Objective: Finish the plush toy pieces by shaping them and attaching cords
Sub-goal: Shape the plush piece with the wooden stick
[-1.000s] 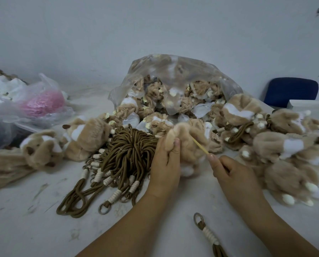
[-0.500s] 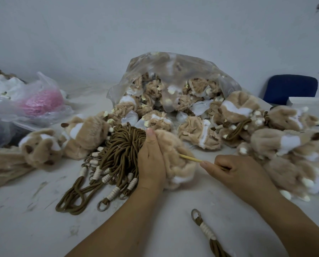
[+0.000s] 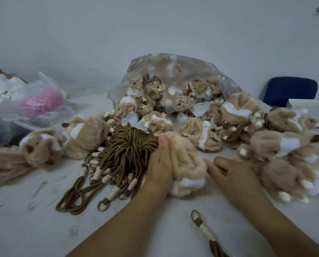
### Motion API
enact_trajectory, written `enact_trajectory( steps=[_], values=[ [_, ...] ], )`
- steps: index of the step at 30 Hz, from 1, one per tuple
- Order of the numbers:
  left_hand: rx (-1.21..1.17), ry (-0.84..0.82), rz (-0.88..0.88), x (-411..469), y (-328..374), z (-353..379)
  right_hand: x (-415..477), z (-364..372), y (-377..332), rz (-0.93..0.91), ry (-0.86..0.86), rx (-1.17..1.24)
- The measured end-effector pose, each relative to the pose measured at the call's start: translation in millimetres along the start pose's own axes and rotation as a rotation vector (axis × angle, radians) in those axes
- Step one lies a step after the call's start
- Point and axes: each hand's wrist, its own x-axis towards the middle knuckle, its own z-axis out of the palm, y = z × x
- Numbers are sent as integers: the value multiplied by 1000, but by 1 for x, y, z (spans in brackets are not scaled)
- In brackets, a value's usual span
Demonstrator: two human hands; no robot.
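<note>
My left hand (image 3: pixel 159 165) grips a tan and white plush piece (image 3: pixel 185 164) at the table's centre. My right hand (image 3: pixel 229 172) is curled against the piece's right side, pinching a thin wooden stick (image 3: pixel 191 153) pushed into the plush; only its tip shows. A bundle of brown cords (image 3: pixel 125 156) with cream wraps and metal rings lies just left of my left hand. One single cord (image 3: pixel 204 229) lies near the front edge.
A clear plastic bag (image 3: pixel 173 76) of unshaped plush pieces sits behind. Shaped plush toys are piled at the right (image 3: pixel 284 143) and left (image 3: pixel 80 134). Plastic bags with pink material (image 3: pixel 43 101) stand far left. A blue chair back (image 3: pixel 290 89) shows at right.
My hands lowered the plush piece toward the table. The stick went deeper into the plush, and my right hand closed in against it.
</note>
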Motion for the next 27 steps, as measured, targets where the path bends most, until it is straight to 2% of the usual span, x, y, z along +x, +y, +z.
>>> enact_trajectory(
  steps=[5,10,13,17,20,23,27],
  values=[
    [98,-111,-25,-4,5,9,0,4,0,77,57,52],
    [41,-50,-81,-5,7,7,0,6,-1,76,54,42],
    [-38,41,-22,-4,7,4,2,4,-5,53,54,22],
    [-98,83,85,-3,9,3,0,0,-6,82,72,35],
    [-30,104,129,-1,8,1,-2,-1,-5,115,75,43],
    [13,33,91,-2,8,2,-2,-1,-4,134,68,61],
    [94,35,4,-4,3,1,-1,-4,-2,87,38,94]
  ],
)
